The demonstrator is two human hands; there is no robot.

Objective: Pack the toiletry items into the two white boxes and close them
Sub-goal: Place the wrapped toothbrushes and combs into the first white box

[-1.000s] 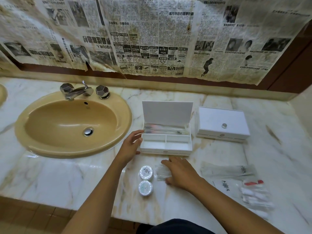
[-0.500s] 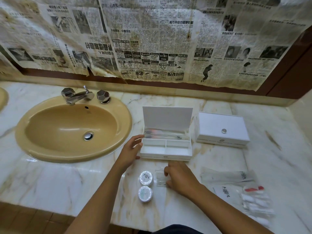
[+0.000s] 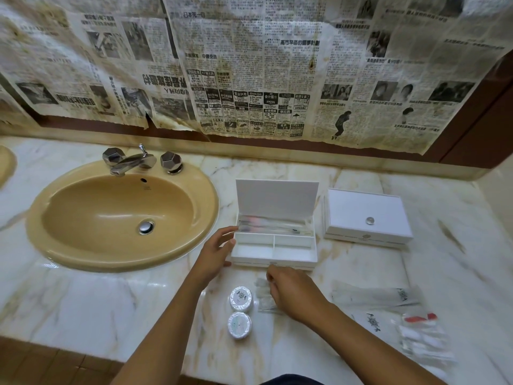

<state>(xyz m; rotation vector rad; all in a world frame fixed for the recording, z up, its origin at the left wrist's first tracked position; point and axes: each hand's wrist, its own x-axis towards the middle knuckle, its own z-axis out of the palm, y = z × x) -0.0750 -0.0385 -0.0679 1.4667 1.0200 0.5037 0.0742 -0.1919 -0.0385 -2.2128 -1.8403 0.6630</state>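
Packing barely begun — my left hand [image 3: 215, 252] steadies the open box [image 3: 273, 247], right fingers [image 3: 273, 282] pinching a packet [image 3: 263, 297]; second box [image 3: 366, 216] closed, two tins [image 3: 241, 298] beside.

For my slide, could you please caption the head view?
Left hand steadies the open white box; right hand picks up a clear sachet.

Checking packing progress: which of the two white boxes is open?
The left white box, beside the sink, lid upright; the right white box is closed.
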